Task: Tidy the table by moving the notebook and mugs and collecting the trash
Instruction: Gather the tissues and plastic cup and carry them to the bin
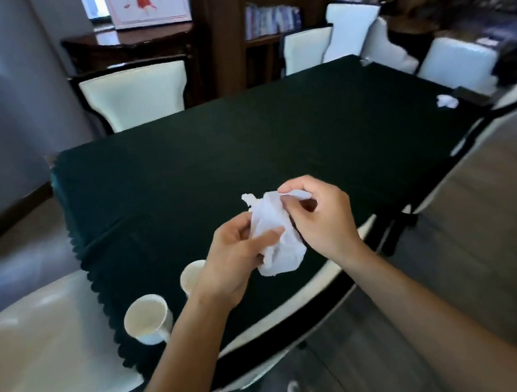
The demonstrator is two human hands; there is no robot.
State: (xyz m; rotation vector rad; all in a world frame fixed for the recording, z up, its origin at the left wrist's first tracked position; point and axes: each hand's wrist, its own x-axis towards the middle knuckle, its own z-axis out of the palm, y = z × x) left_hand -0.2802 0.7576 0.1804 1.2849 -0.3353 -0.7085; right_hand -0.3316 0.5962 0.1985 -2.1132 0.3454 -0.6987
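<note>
Head view: both hands, left hand [235, 257] and right hand [321, 217], pinch one crumpled white tissue [277, 239] above the dark green tablecloth [213, 155]. Two white ceramic mugs [148, 318] stand near-left; another white paper wad [446, 101] lies far right.

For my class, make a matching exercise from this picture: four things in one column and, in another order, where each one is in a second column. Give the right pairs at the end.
Things
1. white tissue
2. crumpled paper
3. front mug
4. white chair

Places
A. at the far end of the table
B. held between the left hand and the right hand
C. on the near left corner of the tablecloth, closest to the camera
D. lying alone near the table's far right edge

Pairs: 1-B, 2-D, 3-C, 4-A
</note>
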